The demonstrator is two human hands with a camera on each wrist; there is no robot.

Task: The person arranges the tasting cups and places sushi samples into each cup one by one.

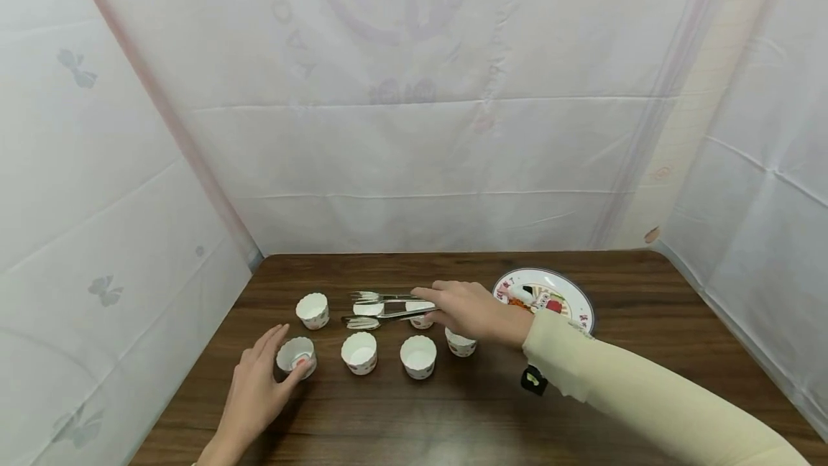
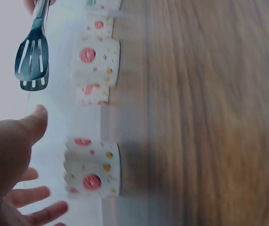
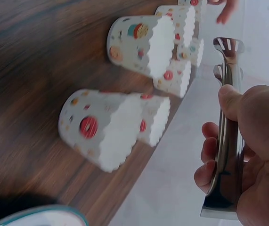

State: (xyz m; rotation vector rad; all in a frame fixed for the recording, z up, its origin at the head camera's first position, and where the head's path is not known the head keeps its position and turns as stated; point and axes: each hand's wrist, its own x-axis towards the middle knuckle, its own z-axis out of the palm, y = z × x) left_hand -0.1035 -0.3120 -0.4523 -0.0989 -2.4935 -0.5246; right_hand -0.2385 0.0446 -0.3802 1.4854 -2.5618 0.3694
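The left grip (image 1: pixel 256 382), relaxed and spread, flanks a paper cup (image 1: pixel 291 352) on the counter (image 1: pixel 362 419); steady it without denting. Farther off, the right grip (image 1: pixel 471 311) clasps metal tongs (image 3: pixel 225 162) above the back cups (image 1: pixel 369 309); keep their parted tips clear of the rims.

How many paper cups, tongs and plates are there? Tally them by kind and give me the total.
Paper cups: 7
Tongs: 1 pair
Plate: 1
Total: 9, counting the tongs as one
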